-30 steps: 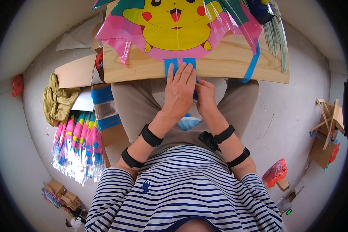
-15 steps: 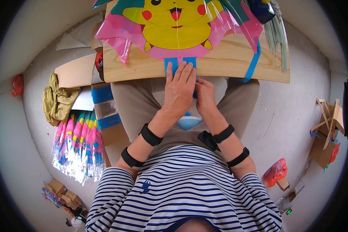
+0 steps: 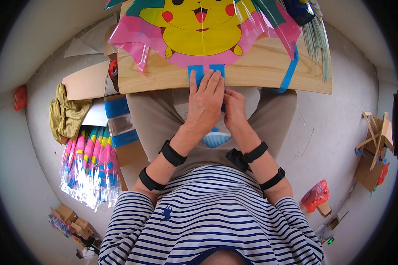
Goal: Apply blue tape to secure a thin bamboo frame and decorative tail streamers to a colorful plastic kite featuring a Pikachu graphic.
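A printed plastic kite sheet, pink and green with a yellow cartoon figure, lies across the wooden table. Two blue plastic strips run from its lower edge to the table's near edge. My left hand rests on the strips with its fingers stretched out flat, pressing them to the wood. Just beside it, my right hand pinches a blue strip below the table edge. The palm side of both hands is hidden, and so is most of the strip between them.
Another blue strip hangs over the table's right edge. Thin pale rods lie at the far right corner. Left of my legs are folded plastic kites, an olive cloth and a taped carton. A red bag sits on the floor at right.
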`<action>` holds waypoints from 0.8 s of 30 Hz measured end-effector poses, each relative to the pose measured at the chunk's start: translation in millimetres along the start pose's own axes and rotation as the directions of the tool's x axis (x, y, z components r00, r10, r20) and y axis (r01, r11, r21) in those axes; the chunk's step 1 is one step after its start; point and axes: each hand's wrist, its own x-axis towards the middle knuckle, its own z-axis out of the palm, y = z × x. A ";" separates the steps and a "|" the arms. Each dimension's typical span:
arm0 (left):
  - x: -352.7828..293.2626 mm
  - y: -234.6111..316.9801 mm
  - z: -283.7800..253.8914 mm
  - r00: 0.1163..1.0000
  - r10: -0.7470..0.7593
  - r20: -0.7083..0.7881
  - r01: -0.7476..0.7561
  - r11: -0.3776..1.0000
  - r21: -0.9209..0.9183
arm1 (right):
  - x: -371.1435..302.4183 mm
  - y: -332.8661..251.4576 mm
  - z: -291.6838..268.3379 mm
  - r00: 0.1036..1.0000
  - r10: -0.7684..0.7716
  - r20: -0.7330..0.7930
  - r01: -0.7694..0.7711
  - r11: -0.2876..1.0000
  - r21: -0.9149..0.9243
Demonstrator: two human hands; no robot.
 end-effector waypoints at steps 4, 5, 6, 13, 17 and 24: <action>0.4 4.4 3.3 0.999 -0.038 0.004 0.038 0.999 0.009 | -0.6 -2.2 -1.0 1.000 0.014 -0.019 -0.014 1.000 -0.008; 0.2 4.8 4.1 0.999 -0.045 0.001 0.045 0.999 0.012 | -0.4 -2.1 -1.4 1.000 0.008 -0.020 -0.008 1.000 -0.008; 0.3 5.0 4.2 0.999 -0.045 -0.002 0.045 0.999 0.016 | 0.0 -1.6 -2.0 1.000 0.002 -0.021 -0.002 1.000 -0.008; 0.6 6.0 3.9 0.999 -0.049 -0.001 0.049 0.998 0.035 | -2.0 -3.5 -2.3 1.000 -0.003 -0.017 0.003 1.000 -0.008; 1.4 6.6 3.0 0.999 -0.049 0.002 0.049 0.997 0.052 | -4.3 -6.3 -1.1 1.000 0.000 -0.008 0.000 1.000 -0.003; 1.9 8.2 2.3 0.998 -0.059 0.014 0.058 0.996 0.063 | -4.4 -7.1 -2.5 1.000 -0.022 -0.002 0.022 1.000 -0.006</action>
